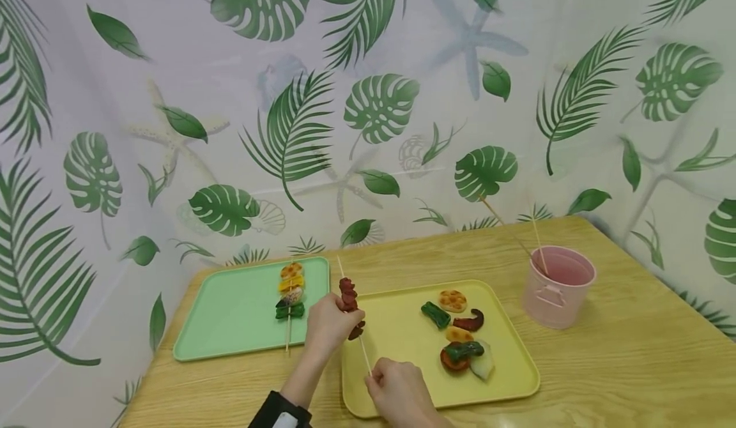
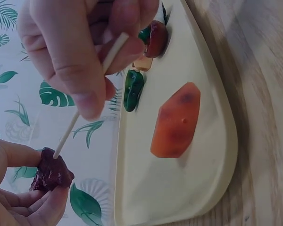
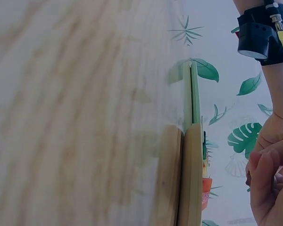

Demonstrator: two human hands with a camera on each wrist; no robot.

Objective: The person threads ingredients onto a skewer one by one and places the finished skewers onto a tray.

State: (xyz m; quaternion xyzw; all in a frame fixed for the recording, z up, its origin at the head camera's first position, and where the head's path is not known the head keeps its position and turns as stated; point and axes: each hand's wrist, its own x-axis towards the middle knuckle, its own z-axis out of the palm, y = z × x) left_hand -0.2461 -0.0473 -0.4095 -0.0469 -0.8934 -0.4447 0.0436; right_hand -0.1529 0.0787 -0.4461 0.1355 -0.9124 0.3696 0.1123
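Note:
My left hand grips dark red meat pieces threaded on a thin wooden skewer over the left side of the yellow tray. My right hand pinches the skewer's lower end, below the meat. The left wrist view shows the skewer running from the right fingers into the meat between the left fingers and thumb. On the yellow tray lies a flat orange piece. Part of the meat is hidden by the left hand.
The yellow tray's right half holds toy food, including a green pepper, a yellow slice and a curled dark piece. The green tray at left bears a loaded skewer. Sticks stand in a pink bucket at right.

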